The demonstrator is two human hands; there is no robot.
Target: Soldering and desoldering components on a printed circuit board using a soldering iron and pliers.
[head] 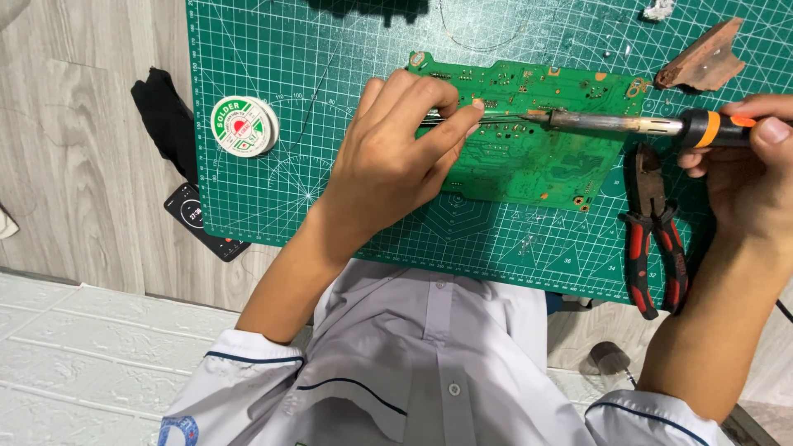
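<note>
At the far left, a black cloth (165, 116) is seen lying on the pale wooden desk (74, 165), partly tucked under the edge of a green cutting mat (330, 49). Just below it, a dark phone (202, 221) with a lit screen is laid on the desk, its upper corner overlapped by the mat. On the mat near its left edge, a spool of solder wire (244, 125) is set flat. Further right, the left hand (396, 157) is closed in a pinch, and a thin metal pair of tweezers (471, 118) is gripped between thumb and fingers, its points directed at the upper part of a green circuit board (529, 157) that lies flat on the mat. From the right, the tip of a soldering iron (628, 125) is brought to the same spot on the board, close to the tweezer points; whether they touch cannot be told. Below the iron's shaft, red-handled pliers (657, 231) are laid on the mat just beside the board's right edge. At the upper right, a brown broken chunk (702, 59) is seen on the mat. At the far right, the right hand (752, 173) is wrapped around the iron's black and orange handle.
</note>
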